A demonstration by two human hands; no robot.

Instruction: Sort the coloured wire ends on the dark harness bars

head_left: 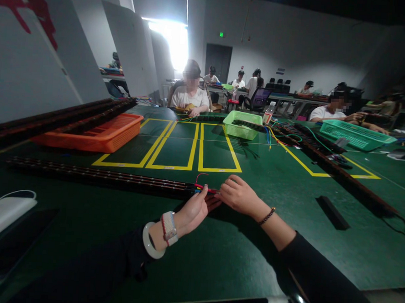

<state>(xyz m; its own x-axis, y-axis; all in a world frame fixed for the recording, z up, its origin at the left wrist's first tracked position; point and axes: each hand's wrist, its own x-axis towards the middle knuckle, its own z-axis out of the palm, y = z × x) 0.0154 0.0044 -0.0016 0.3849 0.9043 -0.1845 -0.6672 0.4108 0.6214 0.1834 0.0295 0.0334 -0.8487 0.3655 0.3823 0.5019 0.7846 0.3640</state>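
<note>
Pinching the coloured wires (212, 192) near their tips, the right hand (239, 195) met the left hand (195, 213), whose thumb lay over the same wires with its fingers stretched beneath them. Both hands were thus closed on the wire end of a long dark strip bundle (101, 174), which lay on the worktop (250, 268) away to their left. Its long axis ran nearly side to side across the person's front, the far left tip set slightly farther from the body; the left hand was nearer the bundle itself, the right hand just beyond it at the wire tips. Past the bundle, an orange basket (121, 137) bore more long dark strips (88, 112), which reached well out over its left side. Beyond the yellow-taped boxes (171, 168), a light green basket (240, 130) held the end of a dark strip (249, 125), with wires trailing over its right side. Farther right stood a teal basket (357, 136); what it held could not be told.
</note>
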